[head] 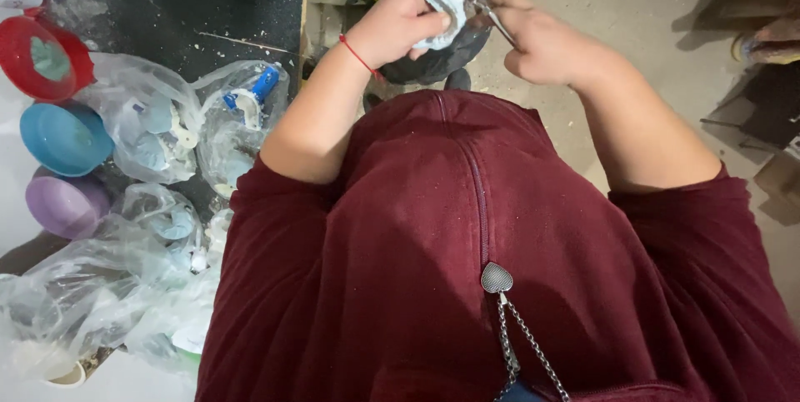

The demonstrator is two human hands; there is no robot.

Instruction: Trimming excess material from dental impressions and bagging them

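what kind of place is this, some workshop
Probably a small casting or dental-model workshop: the left hand holds a white cast, the right hand a thin metal tool, beside rubber mixing bowls and bagged casts.

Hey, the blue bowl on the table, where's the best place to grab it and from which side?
Probably take the blue bowl by its rim from above: it sits mouth up, with a red bowl, a purple bowl and plastic bags crowding its sides.

Head view, steeply downward, close
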